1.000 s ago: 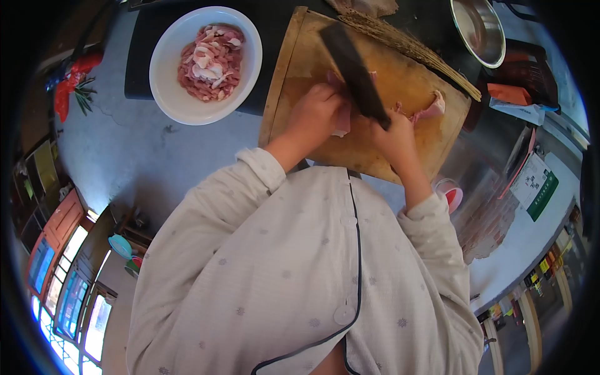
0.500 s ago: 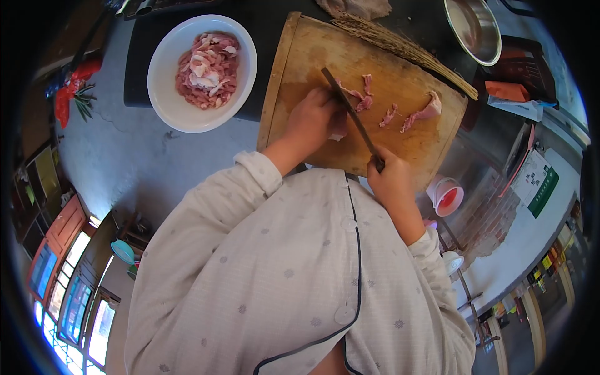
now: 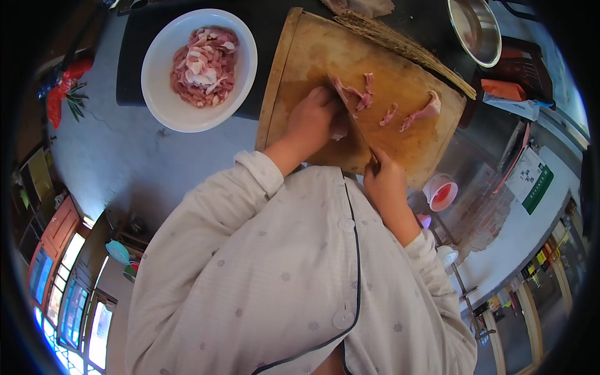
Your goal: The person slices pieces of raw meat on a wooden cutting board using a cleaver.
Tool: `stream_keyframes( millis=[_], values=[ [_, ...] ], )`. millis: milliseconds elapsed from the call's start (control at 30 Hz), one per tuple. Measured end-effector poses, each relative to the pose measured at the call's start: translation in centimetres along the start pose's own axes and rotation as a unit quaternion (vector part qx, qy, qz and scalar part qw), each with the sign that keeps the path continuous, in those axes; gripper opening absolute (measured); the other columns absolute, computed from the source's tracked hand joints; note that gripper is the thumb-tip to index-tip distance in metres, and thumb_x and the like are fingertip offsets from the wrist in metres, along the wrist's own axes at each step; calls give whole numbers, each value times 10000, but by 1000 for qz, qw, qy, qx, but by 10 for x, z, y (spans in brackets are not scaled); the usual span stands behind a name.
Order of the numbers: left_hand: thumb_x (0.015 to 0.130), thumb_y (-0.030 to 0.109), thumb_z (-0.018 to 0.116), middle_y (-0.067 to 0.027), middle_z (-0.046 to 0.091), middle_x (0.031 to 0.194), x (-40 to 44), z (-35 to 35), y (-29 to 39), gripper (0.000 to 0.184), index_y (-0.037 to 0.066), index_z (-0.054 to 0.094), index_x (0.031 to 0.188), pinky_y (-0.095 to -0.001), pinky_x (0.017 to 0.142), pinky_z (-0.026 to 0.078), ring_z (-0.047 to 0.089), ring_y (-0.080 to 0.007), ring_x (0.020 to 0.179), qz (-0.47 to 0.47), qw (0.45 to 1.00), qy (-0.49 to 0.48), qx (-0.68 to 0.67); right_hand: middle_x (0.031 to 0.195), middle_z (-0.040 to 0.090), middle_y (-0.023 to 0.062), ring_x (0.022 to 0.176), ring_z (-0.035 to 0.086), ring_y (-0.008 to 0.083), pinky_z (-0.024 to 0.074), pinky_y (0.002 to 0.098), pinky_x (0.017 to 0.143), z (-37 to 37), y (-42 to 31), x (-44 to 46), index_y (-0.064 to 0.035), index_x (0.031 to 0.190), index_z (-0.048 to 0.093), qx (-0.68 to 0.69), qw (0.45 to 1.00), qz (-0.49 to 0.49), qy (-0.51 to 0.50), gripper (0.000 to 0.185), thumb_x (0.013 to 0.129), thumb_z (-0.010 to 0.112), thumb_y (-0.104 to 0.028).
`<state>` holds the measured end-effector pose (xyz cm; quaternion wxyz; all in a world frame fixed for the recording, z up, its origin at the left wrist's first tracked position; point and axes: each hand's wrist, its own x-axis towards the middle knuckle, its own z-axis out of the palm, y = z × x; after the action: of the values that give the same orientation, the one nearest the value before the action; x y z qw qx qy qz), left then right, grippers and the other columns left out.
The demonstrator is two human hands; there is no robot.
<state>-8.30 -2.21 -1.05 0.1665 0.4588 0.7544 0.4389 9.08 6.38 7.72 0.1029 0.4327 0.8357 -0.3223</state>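
Observation:
My right hand [image 3: 385,176] is closed round the handle of a kitchen knife [image 3: 352,119], whose blade slants up and left across the wooden cutting board [image 3: 412,153]. Just left of the blade, my left hand [image 3: 314,115] presses down with bent fingers on a piece of raw meat [image 3: 338,132], mostly hidden beneath it. To the right of the blade lie thin meat scraps [image 3: 362,99], with a small strip [image 3: 389,115] and a larger pale piece [image 3: 427,111] farther right. A white bowl [image 3: 156,81] at the upper left holds a heap of sliced raw meat [image 3: 203,69].
A straw whisk [image 3: 406,47] lies along the board's far edge, near a crumpled cloth [image 3: 359,6]. At the upper right stands a metal basin [image 3: 475,31], with plastic packages [image 3: 509,97] beyond. A pink bucket [image 3: 441,192] sits below the board's right side.
The knife's blade has tipped and its near end lowered slightly, while my right hand shifted a little left. My left hand stays on the meat. The view has moved slightly.

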Motion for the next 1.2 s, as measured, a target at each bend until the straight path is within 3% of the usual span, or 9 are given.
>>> stream_keyframes(
  millis=[233, 333, 467, 567, 800, 867, 1000, 1200],
  values=[
    [740, 106, 683, -100, 631, 1028, -5, 6, -3, 231, 65, 678, 967, -411, 792, 521, 586, -317, 964, -4, 1000, 2, 30, 905, 662, 250, 824, 651, 421, 526, 460, 722, 23, -59, 86, -34, 1101, 682, -6, 995, -91, 38, 323, 794, 606, -97],
    [747, 92, 675, -106, 634, 1019, -2, 2, -4, 219, 60, 681, 963, -412, 801, 518, 589, -326, 964, 0, 1000, 18, 14, 877, 656, 262, 823, 656, 417, 525, 461, 720, 6, -44, 56, -23, 1096, 677, 3, 999, -48, -8, 321, 789, 611, -89],
    [725, 70, 683, -118, 632, 989, -2, 0, -5, 214, 61, 684, 939, -419, 812, 509, 591, -338, 958, -8, 1000, 17, -12, 771, 641, 268, 706, 652, 415, 508, 418, 636, 3, 14, -2, 1, 1036, 678, 37, 999, 6, 1, 245, 821, 610, -95],
    [735, 62, 672, -119, 626, 974, -2, 0, -5, 180, 50, 673, 915, -423, 800, 504, 587, -339, 957, 10, 999, 29, -7, 845, 668, 257, 798, 668, 409, 534, 421, 725, 2, 16, 3, -33, 1087, 688, 18, 999, 23, -19, 318, 789, 599, -98],
    [750, 53, 674, -130, 620, 997, -15, -8, -3, 191, 30, 662, 939, -427, 802, 494, 581, -348, 970, 7, 1000, 12, 13, 748, 633, 265, 703, 662, 388, 509, 393, 644, -24, -21, 75, 8, 992, 697, 111, 993, 34, 2, 245, 802, 614, -121],
    [750, 58, 681, -125, 615, 1013, -16, -12, 3, 204, 32, 661, 951, -428, 804, 494, 582, -346, 965, 42, 998, 27, 36, 744, 631, 262, 689, 658, 382, 505, 386, 633, -33, -15, 72, 9, 1003, 695, 75, 996, 14, 44, 255, 802, 624, -132],
    [752, 62, 688, -112, 608, 1050, -19, -9, 4, 230, 43, 656, 979, -424, 805, 499, 586, -343, 960, 104, 993, 18, 46, 742, 636, 248, 685, 656, 379, 505, 385, 636, -37, -2, 32, 0, 1037, 689, 79, 996, 32, 3, 274, 801, 629, -127],
    [742, 63, 705, -105, 613, 1089, -10, -4, 4, 286, 48, 647, 1022, -420, 829, 512, 595, -335, 1009, 91, 995, -45, 10, 765, 658, 220, 705, 659, 378, 524, 406, 672, -24, 13, -14, -35, 1081, 698, 65, 998, 22, -6, 306, 792, 618, -94]
  ],
)
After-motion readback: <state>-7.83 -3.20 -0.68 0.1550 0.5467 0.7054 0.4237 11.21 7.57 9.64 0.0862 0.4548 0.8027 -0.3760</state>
